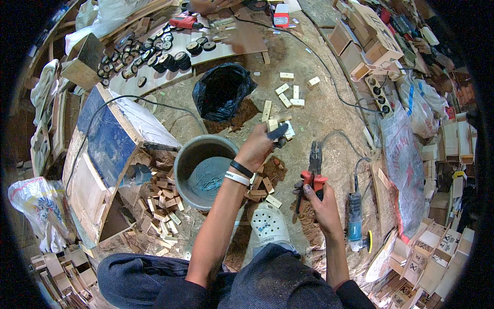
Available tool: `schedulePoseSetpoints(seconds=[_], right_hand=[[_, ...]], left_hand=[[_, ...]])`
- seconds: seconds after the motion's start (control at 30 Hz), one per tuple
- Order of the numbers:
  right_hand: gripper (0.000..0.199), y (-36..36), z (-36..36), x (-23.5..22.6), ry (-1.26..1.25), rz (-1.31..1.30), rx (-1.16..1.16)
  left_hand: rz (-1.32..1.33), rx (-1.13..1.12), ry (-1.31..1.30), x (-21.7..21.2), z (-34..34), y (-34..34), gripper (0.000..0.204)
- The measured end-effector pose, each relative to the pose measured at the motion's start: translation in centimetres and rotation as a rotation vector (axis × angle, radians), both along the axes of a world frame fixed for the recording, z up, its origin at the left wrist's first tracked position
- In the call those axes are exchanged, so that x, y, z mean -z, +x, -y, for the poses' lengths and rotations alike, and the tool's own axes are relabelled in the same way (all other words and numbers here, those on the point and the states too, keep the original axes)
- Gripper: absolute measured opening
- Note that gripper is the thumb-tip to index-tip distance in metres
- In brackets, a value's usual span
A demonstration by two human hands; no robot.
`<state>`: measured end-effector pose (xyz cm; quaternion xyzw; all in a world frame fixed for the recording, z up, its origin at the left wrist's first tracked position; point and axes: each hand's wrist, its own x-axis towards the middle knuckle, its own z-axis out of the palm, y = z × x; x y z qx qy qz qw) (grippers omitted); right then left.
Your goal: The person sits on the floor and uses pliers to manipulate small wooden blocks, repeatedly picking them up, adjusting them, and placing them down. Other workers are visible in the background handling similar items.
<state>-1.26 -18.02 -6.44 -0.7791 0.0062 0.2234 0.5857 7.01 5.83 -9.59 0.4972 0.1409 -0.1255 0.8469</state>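
Observation:
My left hand (257, 144), with dark coverings on its fingertips, reaches forward past the grey bucket (181, 167). Its fingers are closed on a small pale wooden block (272, 124). Other pale blocks (282, 88) with small dark marks lie scattered on the floor just beyond. In my right hand (323, 203) are pliers with red handles (319, 181), their dark jaws pointing away from me. Thin pale-blue pieces, perhaps nails or wires, lie at the bottom of the bucket. A heap of wooden blocks (167, 198) sits left of the bucket.
A black plastic bag (224, 92) stands open ahead. Beyond it are a board with many dark round discs (164, 62) and a red power tool (185, 22). At right lie a blue angle grinder (355, 221), its cable and a power strip (378, 95). A wooden box (110, 159) stands left.

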Motion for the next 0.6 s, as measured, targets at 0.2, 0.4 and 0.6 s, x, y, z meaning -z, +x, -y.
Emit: schedulePoseSetpoints(seconds=[0.2,0.4,0.6], right_hand=[[0.044,0.5,-0.4,-1.1,0.153,-0.202,-0.044],[0.05,1.2,0.2,-3.0,0.483,-0.463,-0.214],[0.057,2.1,-0.1,-4.6,0.655,-0.542,-0.403]], left_hand=[[0.112,0.073,-0.045,-0.7,0.1,-0.6,0.022],[0.195,0.179,-0.288,-1.8,-0.4,-0.9,0.025],[0.333,0.241,-0.482,-2.7,-0.2,-1.4,0.035]])
